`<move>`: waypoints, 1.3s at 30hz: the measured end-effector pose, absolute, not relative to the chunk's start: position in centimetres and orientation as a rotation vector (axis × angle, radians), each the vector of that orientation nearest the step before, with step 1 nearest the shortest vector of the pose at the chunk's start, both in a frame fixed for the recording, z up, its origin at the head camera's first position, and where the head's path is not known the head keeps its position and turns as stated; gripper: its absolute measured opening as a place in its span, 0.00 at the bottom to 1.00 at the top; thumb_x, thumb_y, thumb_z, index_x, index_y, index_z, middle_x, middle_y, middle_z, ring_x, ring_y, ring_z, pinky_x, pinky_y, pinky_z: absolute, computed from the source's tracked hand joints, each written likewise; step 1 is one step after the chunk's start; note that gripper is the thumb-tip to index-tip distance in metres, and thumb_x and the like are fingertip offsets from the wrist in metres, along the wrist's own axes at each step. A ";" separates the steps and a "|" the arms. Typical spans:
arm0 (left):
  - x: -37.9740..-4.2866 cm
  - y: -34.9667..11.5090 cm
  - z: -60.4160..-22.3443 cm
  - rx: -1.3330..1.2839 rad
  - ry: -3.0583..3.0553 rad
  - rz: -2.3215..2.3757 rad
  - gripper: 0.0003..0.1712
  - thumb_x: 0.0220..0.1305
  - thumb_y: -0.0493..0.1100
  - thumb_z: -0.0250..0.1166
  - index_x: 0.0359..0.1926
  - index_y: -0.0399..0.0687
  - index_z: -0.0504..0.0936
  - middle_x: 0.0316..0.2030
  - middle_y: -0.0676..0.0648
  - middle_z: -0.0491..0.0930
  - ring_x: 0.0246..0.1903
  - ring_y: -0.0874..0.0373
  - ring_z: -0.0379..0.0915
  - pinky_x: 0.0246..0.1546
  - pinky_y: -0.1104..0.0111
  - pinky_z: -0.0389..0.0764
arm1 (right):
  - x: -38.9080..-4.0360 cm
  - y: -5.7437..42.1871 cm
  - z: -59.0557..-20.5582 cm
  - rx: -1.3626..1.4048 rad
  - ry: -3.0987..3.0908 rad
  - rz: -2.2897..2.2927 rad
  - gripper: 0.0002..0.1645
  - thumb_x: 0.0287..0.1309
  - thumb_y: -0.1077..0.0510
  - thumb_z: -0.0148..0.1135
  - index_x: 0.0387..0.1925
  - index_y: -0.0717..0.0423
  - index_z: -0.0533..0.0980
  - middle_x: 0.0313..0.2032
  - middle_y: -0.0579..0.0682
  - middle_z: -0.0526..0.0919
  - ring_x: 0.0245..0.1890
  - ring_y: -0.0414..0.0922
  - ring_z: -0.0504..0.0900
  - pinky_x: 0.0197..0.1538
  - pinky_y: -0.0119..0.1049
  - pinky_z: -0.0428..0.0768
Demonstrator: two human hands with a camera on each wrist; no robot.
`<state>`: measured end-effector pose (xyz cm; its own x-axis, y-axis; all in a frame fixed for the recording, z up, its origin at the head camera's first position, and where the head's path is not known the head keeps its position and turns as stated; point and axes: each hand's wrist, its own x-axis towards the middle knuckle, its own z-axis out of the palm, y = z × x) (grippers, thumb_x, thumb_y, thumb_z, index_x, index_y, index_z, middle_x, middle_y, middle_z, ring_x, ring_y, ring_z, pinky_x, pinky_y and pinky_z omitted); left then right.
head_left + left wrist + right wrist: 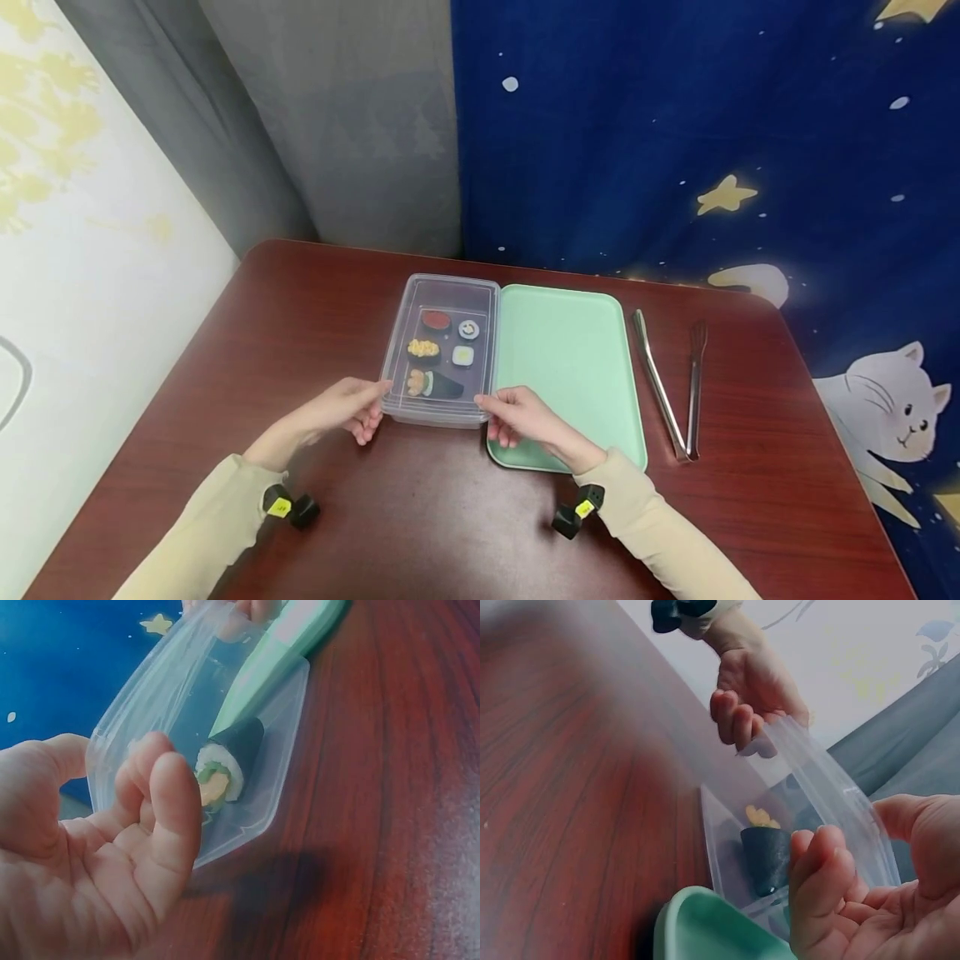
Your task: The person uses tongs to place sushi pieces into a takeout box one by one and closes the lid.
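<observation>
A clear plastic food container [435, 419] stands on the table with a transparent lid [454, 292] over it. Through the lid show a dark hand roll [444, 386], a yellow-topped sushi [423, 350], a red-topped sushi [436, 320] and two small rolls [468, 330]. My left hand [351, 407] pinches the lid's near left corner, thumb on top and fingers curled below the rim. At the near right corner, my right hand [528, 417] pinches the lid likewise. The left wrist view shows the hand roll [232, 761] through the container's side.
A pale green tray [562, 375] lies right beside the container, partly under my right hand. Farther right, metal tongs [660, 387] rest spread on the dark red wooden table [765, 433]. Grey and blue curtains [600, 150] hang behind the table, and a white wall [90, 267] stands at left.
</observation>
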<state>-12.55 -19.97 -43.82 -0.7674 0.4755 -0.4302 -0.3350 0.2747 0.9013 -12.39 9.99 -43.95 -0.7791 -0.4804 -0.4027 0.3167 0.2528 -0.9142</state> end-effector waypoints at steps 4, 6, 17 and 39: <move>-12.4 -19.9 -43.9 0.108 1.883 1.575 0.26 0.70 0.54 0.49 0.19 0.42 0.68 0.17 0.48 0.71 0.15 0.60 0.71 0.17 0.71 0.79 | -12.4 9.9 -43.8 -0.140 1.872 -1.595 0.19 0.64 0.52 0.53 0.20 0.57 0.69 0.14 0.46 0.76 0.09 0.34 0.68 0.13 0.22 0.69; -12.4 -19.9 -43.9 0.125 1.884 1.583 0.26 0.70 0.53 0.48 0.20 0.42 0.68 0.17 0.48 0.70 0.16 0.60 0.71 0.18 0.71 0.79 | -12.4 9.9 -43.8 -0.129 1.857 -1.596 0.19 0.64 0.52 0.52 0.20 0.56 0.69 0.14 0.46 0.75 0.09 0.33 0.68 0.13 0.22 0.69; -12.5 -19.8 -44.3 0.149 1.885 1.644 0.19 0.71 0.46 0.48 0.26 0.37 0.69 0.17 0.50 0.68 0.15 0.62 0.69 0.17 0.74 0.77 | -12.4 9.8 -44.0 -0.079 1.810 -1.614 0.19 0.63 0.50 0.54 0.19 0.56 0.68 0.13 0.45 0.75 0.09 0.33 0.68 0.13 0.22 0.67; -12.4 -19.9 -45.2 0.112 1.839 1.699 0.21 0.71 0.48 0.49 0.21 0.42 0.66 0.17 0.50 0.69 0.17 0.61 0.70 0.20 0.71 0.80 | -12.2 9.6 -44.7 -0.081 1.706 -1.756 0.17 0.64 0.58 0.52 0.19 0.54 0.65 0.14 0.43 0.74 0.12 0.32 0.65 0.15 0.20 0.64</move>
<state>-12.44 -19.93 -45.25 -0.8013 0.4615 -0.3807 -0.3431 0.1669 0.9244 -12.24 9.63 -44.71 -0.7679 -0.4984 -0.4024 0.4166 0.0887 -0.9048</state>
